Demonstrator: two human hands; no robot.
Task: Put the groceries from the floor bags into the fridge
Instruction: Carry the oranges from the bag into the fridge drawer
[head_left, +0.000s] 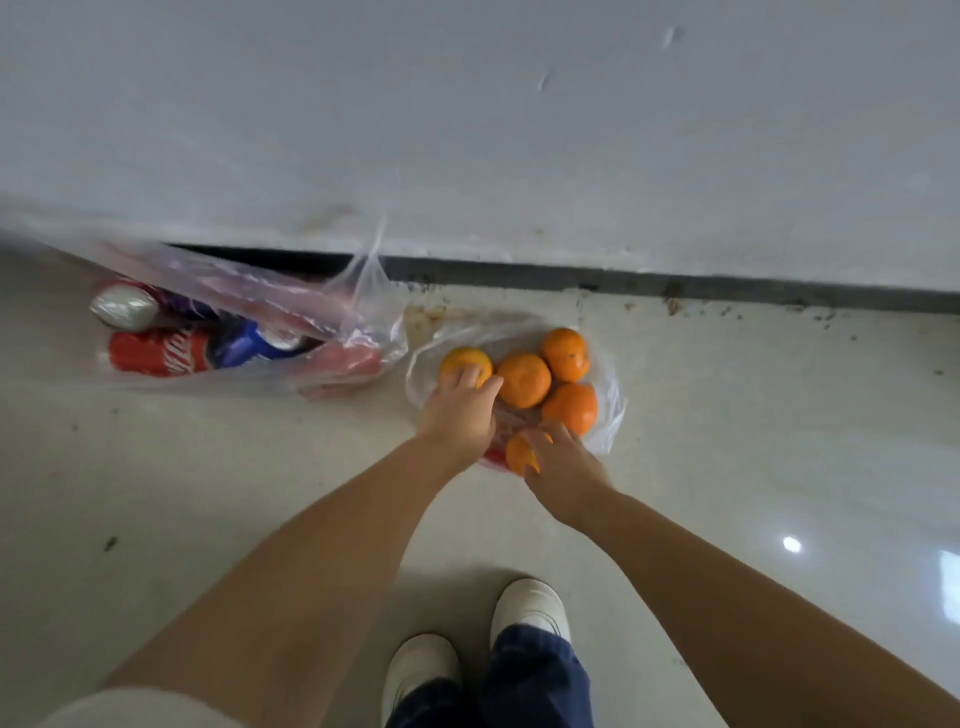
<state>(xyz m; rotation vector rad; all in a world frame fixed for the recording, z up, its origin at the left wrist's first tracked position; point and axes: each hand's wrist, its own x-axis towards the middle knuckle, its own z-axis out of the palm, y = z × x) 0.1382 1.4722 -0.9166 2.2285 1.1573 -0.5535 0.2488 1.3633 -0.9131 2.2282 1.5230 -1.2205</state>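
Cans: lying in the left bag on the floor, waiting.
Left hand: fingers curl over the yellowish orange to lift it.
Right hand: grips another orange from the open bag.

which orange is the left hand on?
The yellowish orange at the far left of the cluster: the left hand curls over it. It is paler than the other, deeper orange fruit; the right hand holds the nearest one.
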